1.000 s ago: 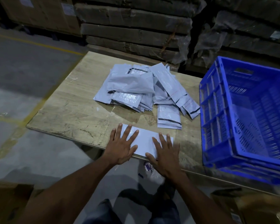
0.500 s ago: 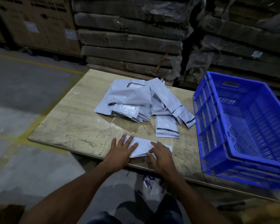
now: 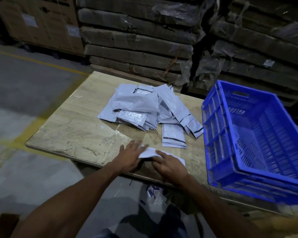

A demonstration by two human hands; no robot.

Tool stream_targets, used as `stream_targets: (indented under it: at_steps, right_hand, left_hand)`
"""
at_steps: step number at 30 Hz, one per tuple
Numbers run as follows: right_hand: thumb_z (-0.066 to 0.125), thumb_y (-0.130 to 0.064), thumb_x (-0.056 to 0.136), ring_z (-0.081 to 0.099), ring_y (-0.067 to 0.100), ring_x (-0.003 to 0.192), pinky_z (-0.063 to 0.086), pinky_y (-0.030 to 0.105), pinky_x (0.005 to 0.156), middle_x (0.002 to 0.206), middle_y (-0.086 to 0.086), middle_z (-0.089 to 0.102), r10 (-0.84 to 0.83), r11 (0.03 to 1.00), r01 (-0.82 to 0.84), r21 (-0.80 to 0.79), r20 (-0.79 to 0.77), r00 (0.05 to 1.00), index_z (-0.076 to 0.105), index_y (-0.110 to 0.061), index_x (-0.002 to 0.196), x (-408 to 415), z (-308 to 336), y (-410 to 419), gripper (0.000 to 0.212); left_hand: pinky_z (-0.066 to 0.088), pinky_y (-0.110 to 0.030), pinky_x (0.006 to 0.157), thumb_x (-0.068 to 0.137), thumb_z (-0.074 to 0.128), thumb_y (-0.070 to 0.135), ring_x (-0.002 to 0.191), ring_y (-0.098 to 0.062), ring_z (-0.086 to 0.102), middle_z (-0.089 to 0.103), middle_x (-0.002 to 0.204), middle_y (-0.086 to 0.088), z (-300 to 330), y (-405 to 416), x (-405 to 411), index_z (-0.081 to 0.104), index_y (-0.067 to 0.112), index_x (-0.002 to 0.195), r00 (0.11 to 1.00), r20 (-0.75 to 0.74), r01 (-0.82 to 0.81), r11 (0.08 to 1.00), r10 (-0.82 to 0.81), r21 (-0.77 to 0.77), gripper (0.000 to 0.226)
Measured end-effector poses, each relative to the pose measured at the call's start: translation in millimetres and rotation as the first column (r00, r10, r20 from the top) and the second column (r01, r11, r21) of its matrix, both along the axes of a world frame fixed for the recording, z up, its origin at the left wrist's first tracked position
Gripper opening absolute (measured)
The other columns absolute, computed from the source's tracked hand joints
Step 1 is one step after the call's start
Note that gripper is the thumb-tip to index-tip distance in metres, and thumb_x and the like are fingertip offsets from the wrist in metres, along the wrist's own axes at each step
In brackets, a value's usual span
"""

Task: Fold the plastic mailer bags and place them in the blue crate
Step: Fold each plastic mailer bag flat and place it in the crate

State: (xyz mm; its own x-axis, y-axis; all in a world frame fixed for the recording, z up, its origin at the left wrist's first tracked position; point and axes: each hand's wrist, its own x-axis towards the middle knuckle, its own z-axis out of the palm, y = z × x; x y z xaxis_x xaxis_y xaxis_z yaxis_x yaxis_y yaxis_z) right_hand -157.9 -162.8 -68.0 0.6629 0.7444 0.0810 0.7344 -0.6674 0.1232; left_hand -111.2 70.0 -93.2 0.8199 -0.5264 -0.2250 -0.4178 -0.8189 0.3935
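At lower centre, the left hand (image 3: 130,158) grips the mailer bag (image 3: 149,153)'s lifted flap while the flat, relaxed right hand (image 3: 170,166) pins it; crease squarely before reaching right to the blue crate (image 3: 218,134).

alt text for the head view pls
Two hands, left hand and right hand, fold a white mailer bag at a wooden table's near edge; a pile of mailer bags lies beyond, a blue crate to the right.
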Motion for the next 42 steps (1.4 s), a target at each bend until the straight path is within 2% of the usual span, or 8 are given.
stream_targets:
  at_steps: [3,7,11,15,23,29,36,42]
  right_hand:
    - [0.080,-0.010,0.077,0.067,0.033,0.104,0.057,0.038,0.050,0.125,0.005,0.061,-0.105,0.993,0.106,0.056,-0.024,0.994,0.067,-0.013,0.106,9,32,-16,0.032]
    - [0.074,0.008,0.073,0.073,0.035,0.096,0.062,0.050,0.068,0.139,0.009,0.062,-0.359,0.898,0.359,0.256,-0.050,0.932,0.068,-0.006,0.121,21,81,-48,0.051]
    - [0.069,0.006,0.080,0.074,0.033,0.093,0.062,0.047,0.077,0.124,0.014,0.070,-0.410,0.813,0.343,0.471,0.045,0.911,0.074,-0.001,0.109,40,140,-84,0.030]
    - [0.055,-0.021,0.094,0.074,0.031,0.083,0.061,0.044,0.071,0.104,0.015,0.076,-0.530,0.758,0.396,0.518,0.136,0.837,0.074,-0.005,0.103,51,186,-136,0.026]
    - [0.067,0.001,0.088,0.072,0.036,0.078,0.060,0.048,0.072,0.095,0.020,0.075,-0.644,0.686,0.492,0.536,0.134,0.753,0.073,-0.003,0.109,54,222,-245,0.022]
    - [0.062,-0.002,0.085,0.067,0.044,0.085,0.054,0.045,0.072,0.099,0.025,0.071,-0.804,0.571,0.806,0.158,-0.091,0.588,0.068,-0.008,0.124,59,166,-297,0.040]
    - [0.052,0.003,0.086,0.064,0.043,0.100,0.054,0.045,0.080,0.109,0.025,0.065,-0.794,0.588,0.796,-0.143,-0.293,0.533,0.060,-0.003,0.108,71,98,-280,0.023]
    - [0.057,0.005,0.081,0.060,0.042,0.110,0.052,0.048,0.082,0.124,0.019,0.057,-0.647,0.741,0.668,-0.068,-0.343,0.681,0.058,-0.004,0.119,81,73,-278,0.040]
  left_hand:
    - [0.026,-0.062,0.121,0.099,0.042,0.055,0.158,-0.033,0.011,0.005,0.173,-0.013,-6,-2,-5,-0.008,0.030,0.163,0.982,0.022,-0.179,0.969,0.186,-0.171,0.085]
    - [0.018,-0.060,0.124,0.093,0.027,0.064,0.159,-0.035,-0.001,-0.012,0.172,-0.013,-13,-13,-16,-0.018,0.019,0.161,0.983,0.035,-0.180,0.983,0.180,-0.020,0.094]
    - [0.004,-0.059,0.126,0.082,0.007,0.076,0.157,-0.039,-0.014,-0.024,0.169,-0.014,-18,-37,-20,-0.016,0.021,0.163,0.998,0.028,-0.066,0.996,0.064,0.061,0.101]
    - [-0.001,-0.059,0.124,0.084,0.012,0.083,0.156,-0.039,-0.021,-0.029,0.168,-0.013,-24,-88,-15,-0.018,0.024,0.162,0.999,0.014,-0.032,0.996,0.030,0.089,0.102]
    - [0.003,-0.083,0.108,0.085,0.057,0.078,0.143,-0.045,-0.043,-0.051,0.156,0.003,-14,-166,4,-0.022,0.038,0.160,0.996,-0.035,-0.075,0.995,0.078,0.068,0.115]
    - [0.002,-0.087,0.104,0.076,0.065,0.082,0.142,-0.043,-0.046,-0.053,0.154,0.007,3,-189,19,-0.025,0.049,0.155,0.974,-0.174,-0.104,0.970,0.144,0.219,0.125]
    - [0.005,-0.086,0.106,0.074,0.071,0.079,0.145,-0.043,-0.042,-0.054,0.153,0.007,7,-198,23,-0.025,0.050,0.155,0.948,-0.238,-0.131,0.941,0.211,0.311,0.129]
    - [0.006,-0.084,0.108,0.077,0.070,0.077,0.148,-0.043,-0.037,-0.053,0.154,0.006,8,-199,20,-0.024,0.048,0.156,0.950,-0.229,-0.132,0.939,0.211,0.319,0.126]
